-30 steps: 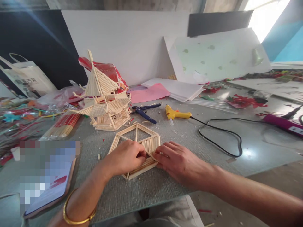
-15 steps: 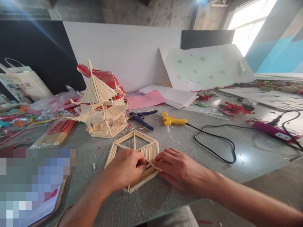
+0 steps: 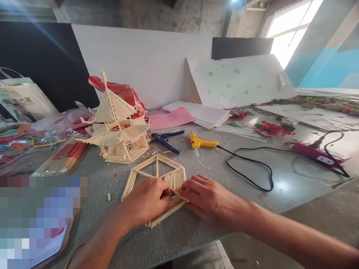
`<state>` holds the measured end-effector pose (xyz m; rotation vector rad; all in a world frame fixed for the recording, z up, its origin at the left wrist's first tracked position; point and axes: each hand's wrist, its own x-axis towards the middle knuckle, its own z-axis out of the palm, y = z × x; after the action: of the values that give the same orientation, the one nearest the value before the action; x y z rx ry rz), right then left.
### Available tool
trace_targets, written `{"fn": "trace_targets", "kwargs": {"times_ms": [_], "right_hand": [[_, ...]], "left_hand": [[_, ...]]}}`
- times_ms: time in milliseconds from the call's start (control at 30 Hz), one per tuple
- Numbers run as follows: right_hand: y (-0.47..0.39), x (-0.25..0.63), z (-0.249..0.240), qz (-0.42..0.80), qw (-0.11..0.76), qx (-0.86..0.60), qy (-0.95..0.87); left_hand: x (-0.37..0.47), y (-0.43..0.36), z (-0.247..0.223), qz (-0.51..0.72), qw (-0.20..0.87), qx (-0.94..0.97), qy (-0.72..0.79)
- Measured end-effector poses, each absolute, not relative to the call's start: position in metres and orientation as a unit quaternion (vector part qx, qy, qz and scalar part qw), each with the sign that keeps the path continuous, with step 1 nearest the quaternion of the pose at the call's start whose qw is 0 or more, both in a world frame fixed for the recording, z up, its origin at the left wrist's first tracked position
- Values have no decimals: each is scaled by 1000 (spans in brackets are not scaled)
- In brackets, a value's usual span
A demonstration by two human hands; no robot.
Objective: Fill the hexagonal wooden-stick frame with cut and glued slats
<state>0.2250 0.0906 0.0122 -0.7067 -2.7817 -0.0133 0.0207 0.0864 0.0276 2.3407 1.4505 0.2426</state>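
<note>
Slanting rightward from the pinching left hand (image 3: 150, 197), a thin pale wooden stick (image 3: 178, 195) reaches the right hand (image 3: 208, 198), whose grip is unclear.

Stick frame (image 3: 176, 180), glue gun (image 3: 206, 143) on grey table (image 3: 207, 166)

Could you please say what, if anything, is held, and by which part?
A thin wooden stick, seemingly: right hand at its near end, left hand toward the other; the grip is hidden.
</note>
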Motion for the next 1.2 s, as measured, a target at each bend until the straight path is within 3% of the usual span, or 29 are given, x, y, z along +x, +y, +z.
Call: {"fn": "trace_targets", "kwargs": {"times_ms": [1200], "right_hand": [[93, 225, 13, -15, 140, -229, -963]], "left_hand": [[14, 89, 23, 91, 205, 834, 504]]}}
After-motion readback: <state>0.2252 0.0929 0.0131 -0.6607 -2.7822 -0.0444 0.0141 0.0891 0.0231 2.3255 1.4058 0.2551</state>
